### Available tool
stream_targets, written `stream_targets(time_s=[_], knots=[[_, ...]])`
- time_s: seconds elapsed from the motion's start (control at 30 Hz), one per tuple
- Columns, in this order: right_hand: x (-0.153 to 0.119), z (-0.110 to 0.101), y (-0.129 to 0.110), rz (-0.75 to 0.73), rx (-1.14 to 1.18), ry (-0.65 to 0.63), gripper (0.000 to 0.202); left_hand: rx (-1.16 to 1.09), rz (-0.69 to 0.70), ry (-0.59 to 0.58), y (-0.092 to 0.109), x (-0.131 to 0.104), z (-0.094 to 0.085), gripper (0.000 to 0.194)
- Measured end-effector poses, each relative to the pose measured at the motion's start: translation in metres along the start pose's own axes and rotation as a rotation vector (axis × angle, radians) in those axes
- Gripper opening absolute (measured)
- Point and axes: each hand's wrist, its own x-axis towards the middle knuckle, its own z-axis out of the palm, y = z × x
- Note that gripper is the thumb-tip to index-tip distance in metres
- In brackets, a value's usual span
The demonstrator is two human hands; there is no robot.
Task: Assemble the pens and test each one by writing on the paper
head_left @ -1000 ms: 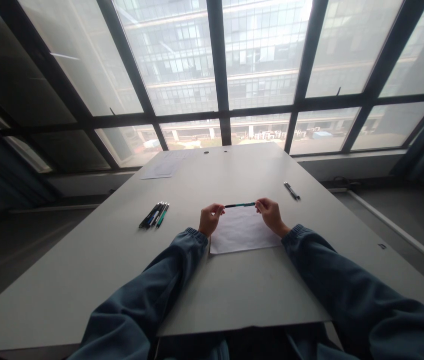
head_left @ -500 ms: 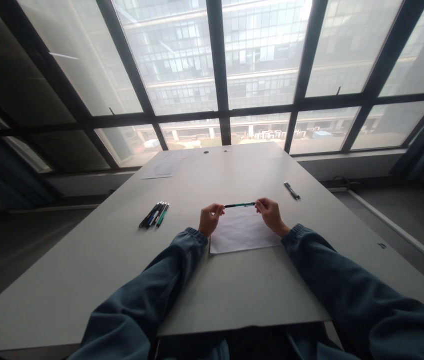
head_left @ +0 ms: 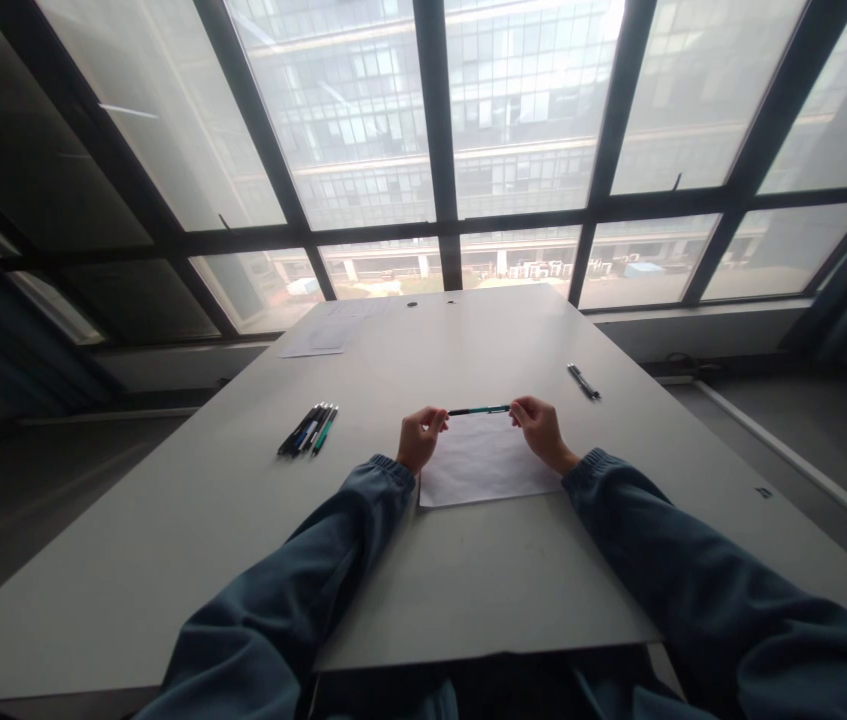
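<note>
A slim black and green pen (head_left: pixel 478 410) lies level between my two hands, above the far edge of a white sheet of paper (head_left: pixel 490 465). Its left end is pinched in the fingers of my left hand (head_left: pixel 421 435). My right hand (head_left: pixel 539 430) grips the other end, where the clip shows. Both wrists are close to the sides of the sheet. Whether the fingers rest on the paper or hover over it, I cannot tell.
To the left, several pens (head_left: pixel 308 431) lie side by side on the white table (head_left: pixel 378 600). One or two dark pens (head_left: pixel 583 382) are at the right. More printed sheets (head_left: pixel 318 335) lie at the far left, and large windows (head_left: pixel 520 110) rise beyond the table.
</note>
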Motion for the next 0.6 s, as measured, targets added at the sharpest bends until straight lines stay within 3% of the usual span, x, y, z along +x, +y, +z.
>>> stream_targets(time_s=[0.6], knots=[[-0.0008, 0.0000, 0.0000, -0.002, 0.001, -0.009, 0.031, -0.023, -0.029, -0.010, 0.0016, -0.0001, 0.0004, 0.037]])
